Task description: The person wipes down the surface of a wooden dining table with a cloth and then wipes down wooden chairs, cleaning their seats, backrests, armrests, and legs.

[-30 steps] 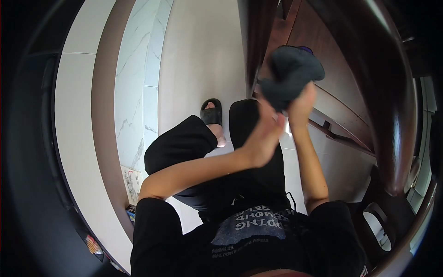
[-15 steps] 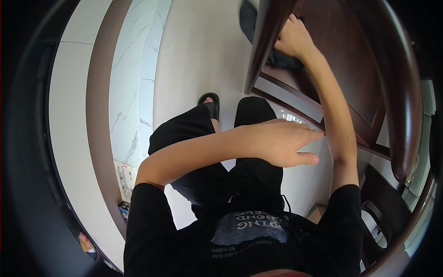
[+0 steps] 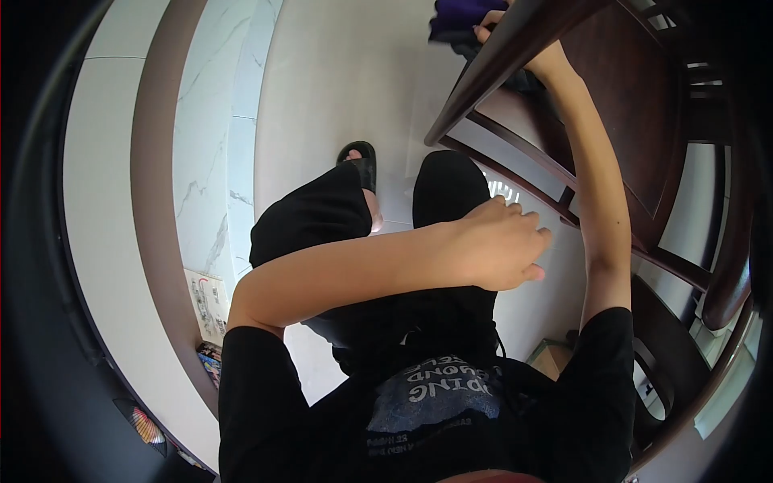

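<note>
My right hand reaches far forward over the wooden chair, its fingers closed on a black and purple cloth. The chair's armrest crosses in front of that hand and hides part of the grip. Some dark fabric hangs below the hand, at the seat's edge; the cloth's exact kind cannot be made out. Across my lap lies my left arm, with the left hand above my knee. Its fingers are loosely bent, the thumb stands apart, and nothing shows in it.
The dark wooden chair fills the right side, with another dark chair nearer me. On the left runs a marble-patterned panel beside a brown ledge. A cardboard box sits on the floor at right.
My right hand has moved forward with the cloth, and a purple part has come into view. The fingers of my left hand have curled in from a more stretched pose.
</note>
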